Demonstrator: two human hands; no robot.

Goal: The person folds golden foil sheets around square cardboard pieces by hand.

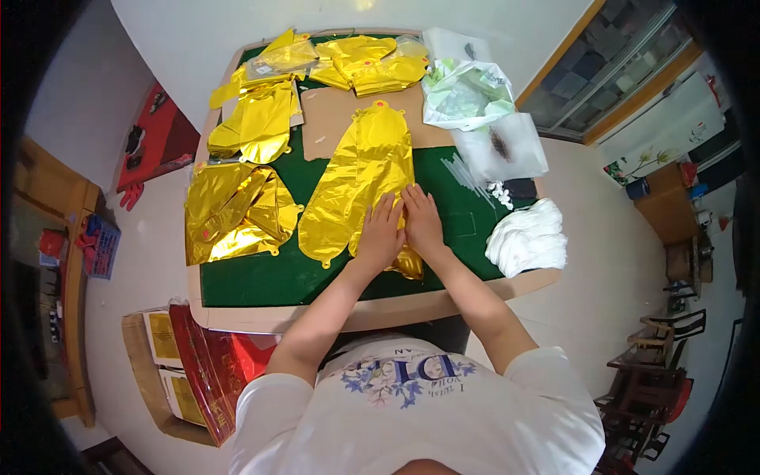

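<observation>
A flat, uninflated gold foil balloon (356, 166) lies in the middle of the green table top, its upper end over a piece of cardboard (317, 123). My left hand (381, 231) rests flat on the balloon's lower right part, fingers stretched out. Close beside it, my right hand (423, 222) lies with extended fingers along the balloon's right edge. The two hands nearly touch, and they hide part of the foil beneath. A crumpled end of gold foil (406, 264) shows below them.
More folded gold foil balloons (237, 210) lie along the table's left side and back. At the right are a plastic bag (467, 95), clear sleeves (503, 148), thin clear straws (467, 174), small white pieces (500, 194) and a white cloth-like bundle (528, 237). An open carton (162, 372) stands on the floor.
</observation>
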